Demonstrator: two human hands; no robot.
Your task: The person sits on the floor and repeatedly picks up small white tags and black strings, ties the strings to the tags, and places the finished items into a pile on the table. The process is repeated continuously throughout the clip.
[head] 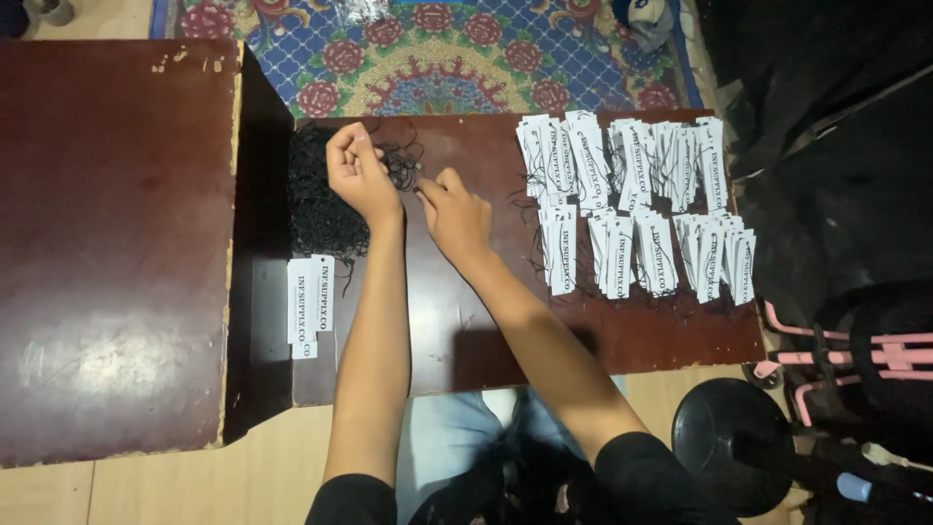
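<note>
A single black string [403, 167] is pinched in the grip of both the left hand [358, 175] and right hand [453, 214], beside the string heap [321, 199] at the bench's [466, 331] left, while strung white tags [637, 209] are laid in rows at the right, apparently kept sorted.

- A bare, scuffed dark red counter [117, 243] fills the left; its near edge is chipped
- A patterned rug [437, 58] with red flowers on blue lies on the floor at the far side
- A round black stool [724, 442] stands near right; beside it, a pink-barred frame [826, 355]
- Dark cloth [836, 146] covers the far right
- A small grey cap-like thing [649, 19] sits on the rug's far right corner
</note>
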